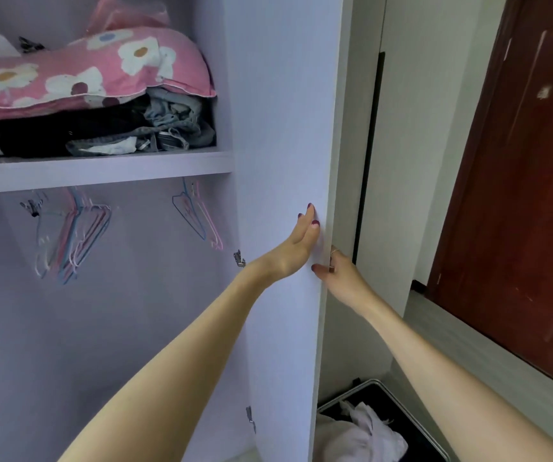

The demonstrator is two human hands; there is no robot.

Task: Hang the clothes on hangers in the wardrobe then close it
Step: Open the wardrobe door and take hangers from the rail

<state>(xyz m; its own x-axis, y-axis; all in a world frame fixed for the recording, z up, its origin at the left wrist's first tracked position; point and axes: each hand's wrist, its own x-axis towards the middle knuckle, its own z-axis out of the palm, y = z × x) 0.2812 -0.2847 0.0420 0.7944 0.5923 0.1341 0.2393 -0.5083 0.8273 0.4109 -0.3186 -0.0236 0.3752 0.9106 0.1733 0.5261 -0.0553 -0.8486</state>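
The lilac wardrobe stands open, its right door (281, 128) swung out towards me. My left hand (298, 243) lies flat with straight fingers against the door's inner face near its free edge. My right hand (338, 275) grips that edge from outside, thumb on the inner face and fingers curled behind. Empty wire hangers hang under the shelf (101, 170): a bunch at the left (75, 235) and a few at the right (198, 215). White clothes (358, 435) lie in a dark suitcase (411, 425) on the floor at lower right.
Folded clothes (118, 131) and a pink flowered pillow (85, 71) fill the upper shelf. Door hinges (239, 259) show on the wardrobe side. A dark red room door (518, 195) stands at the right, beyond a white wall.
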